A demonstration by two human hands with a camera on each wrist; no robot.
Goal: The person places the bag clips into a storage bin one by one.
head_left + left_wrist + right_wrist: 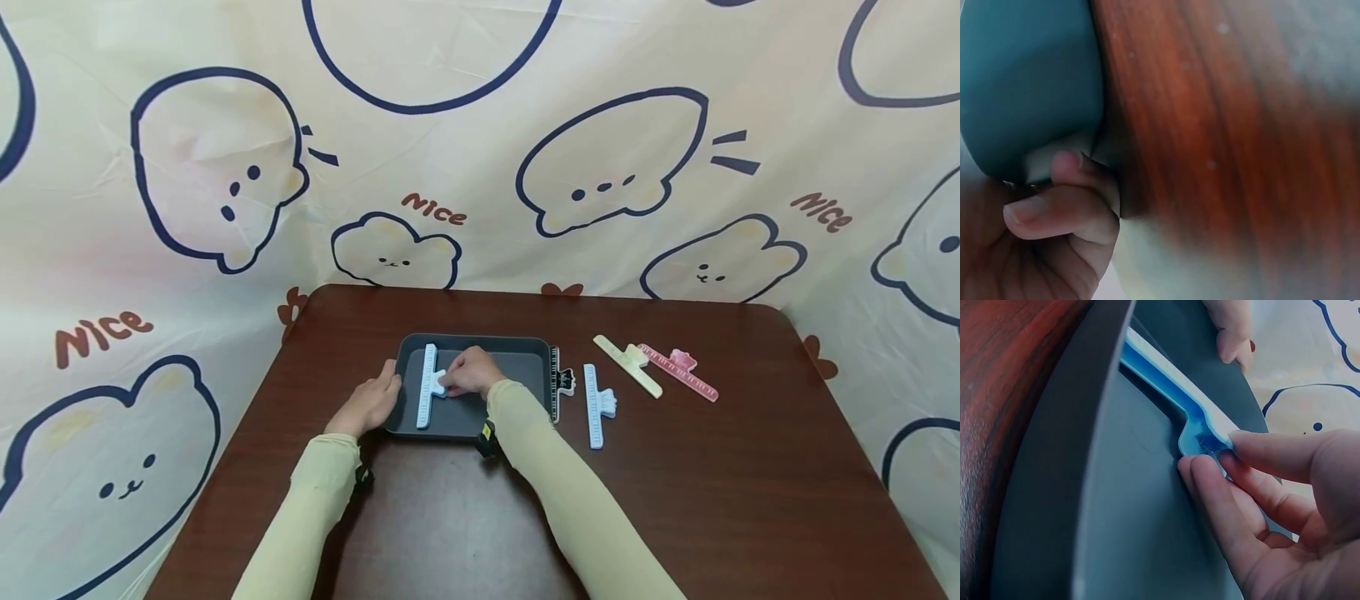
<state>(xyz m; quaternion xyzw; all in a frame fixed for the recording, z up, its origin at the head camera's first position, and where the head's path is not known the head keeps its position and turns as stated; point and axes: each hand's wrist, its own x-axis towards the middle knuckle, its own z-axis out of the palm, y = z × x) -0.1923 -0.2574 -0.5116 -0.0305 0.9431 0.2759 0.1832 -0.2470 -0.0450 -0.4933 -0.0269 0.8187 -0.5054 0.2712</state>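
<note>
A dark grey tray lies on the table, and my left hand holds its left rim. In the left wrist view the left hand's bent fingers are at the tray's corner. With thumb and fingertips my right hand pinches the tab of a light blue ruler-marked bag clip over the left part of the tray. In the right wrist view this clip stands out from the fingertips, its hollow side showing. A black bag clip sits along the tray's right rim, tab outward.
Right of the tray lies another light blue clip. Farther right are a pale yellow clip and a pink clip, their ends close together. Behind the brown table hangs a patterned cloth.
</note>
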